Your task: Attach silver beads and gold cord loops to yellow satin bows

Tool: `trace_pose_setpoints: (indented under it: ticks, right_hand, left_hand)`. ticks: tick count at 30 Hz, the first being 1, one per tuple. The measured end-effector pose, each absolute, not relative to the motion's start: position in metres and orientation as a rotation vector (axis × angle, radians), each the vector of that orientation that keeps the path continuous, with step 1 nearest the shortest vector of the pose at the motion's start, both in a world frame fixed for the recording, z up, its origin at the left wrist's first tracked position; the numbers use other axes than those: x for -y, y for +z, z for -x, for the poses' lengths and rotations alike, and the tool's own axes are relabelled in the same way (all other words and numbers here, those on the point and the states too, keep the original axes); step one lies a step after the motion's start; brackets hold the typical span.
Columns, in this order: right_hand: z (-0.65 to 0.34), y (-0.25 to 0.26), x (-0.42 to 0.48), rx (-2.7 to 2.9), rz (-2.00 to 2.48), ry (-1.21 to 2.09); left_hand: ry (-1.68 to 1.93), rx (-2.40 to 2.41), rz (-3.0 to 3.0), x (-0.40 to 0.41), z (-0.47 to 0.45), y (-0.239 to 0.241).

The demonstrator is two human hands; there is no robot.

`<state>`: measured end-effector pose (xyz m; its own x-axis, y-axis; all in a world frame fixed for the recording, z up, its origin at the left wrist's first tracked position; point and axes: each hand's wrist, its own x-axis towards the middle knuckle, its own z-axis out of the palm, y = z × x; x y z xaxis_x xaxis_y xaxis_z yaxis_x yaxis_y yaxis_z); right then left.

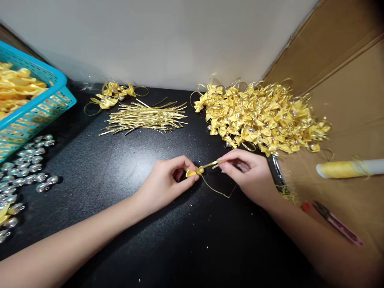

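Observation:
Over the black table (186, 248), my left hand (163, 178) pinches a small yellow ribbon bow (191, 173) between thumb and fingertips. To its right, my right hand (250, 172) is closed on a gold cord (209, 164) that runs out from the bow, with a short doubled end at the fingertips. A thin golden strand (214, 189) hangs from the bow in a loose curve and bends up towards my right hand. Behind my hands lies a bundle of straight gold cords (147, 117).
A large heap of yellow bows with gold loops (258, 116) sits back right. Several more finished bows (112, 96) lie back left. Silver beads (24, 168) spread beside a turquoise basket (57, 80). Pink-handled snips (339, 224) and a yellow-wrapped roll (339, 169) lie on cardboard at right.

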<state>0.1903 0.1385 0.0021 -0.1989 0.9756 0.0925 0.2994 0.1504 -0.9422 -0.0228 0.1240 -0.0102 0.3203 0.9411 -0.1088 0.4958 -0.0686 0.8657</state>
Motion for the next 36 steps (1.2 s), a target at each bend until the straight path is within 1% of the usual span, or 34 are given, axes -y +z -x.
trace_pose_setpoints:
  ticks: [3, 8, 14, 19, 21, 24, 29, 31, 33, 36]
  right_hand:
    - [-0.194, 0.003, -0.142, 1.436, 1.276, 1.219]
    - [-0.194, 0.001, -0.144, 1.357, 1.278, 1.382]
    - [-0.197, 0.0, -0.149, 1.292, 1.245, 1.369]
    - [-0.197, -0.001, -0.149, 1.286, 1.238, 1.419]
    - [-0.197, -0.001, -0.148, 1.272, 1.233, 1.418]
    - [-0.197, -0.001, -0.148, 1.253, 1.235, 1.428]
    - [-0.197, -0.001, -0.148, 1.244, 1.244, 1.452]
    - [-0.196, -0.001, -0.148, 1.248, 1.243, 1.455]
    - [-0.196, -0.002, -0.147, 1.249, 1.235, 1.463]
    - [-0.197, -0.003, -0.147, 1.256, 1.23, 1.469]
  left_hand:
    - [0.614, -1.333, -1.818, -0.127, 0.025, -0.009]
    - [0.658, -1.317, -1.968, -0.131, 0.027, -0.009]
    - [0.689, -1.233, -2.206, -0.133, 0.031, -0.008]
    - [0.53, -0.999, -2.52, -0.136, 0.032, -0.014]
    - [0.566, -0.973, -2.525, -0.138, 0.031, -0.015]
    - [0.724, -0.97, -2.29, -0.141, 0.03, -0.011]
    - [0.812, -1.075, -1.403, -0.149, 0.028, -0.004]
    - [0.809, -1.104, -1.151, -0.153, 0.028, -0.006]
    - [0.811, -1.074, -1.011, -0.156, 0.03, -0.008]
    - [0.852, -0.987, -0.953, -0.158, 0.032, -0.009]
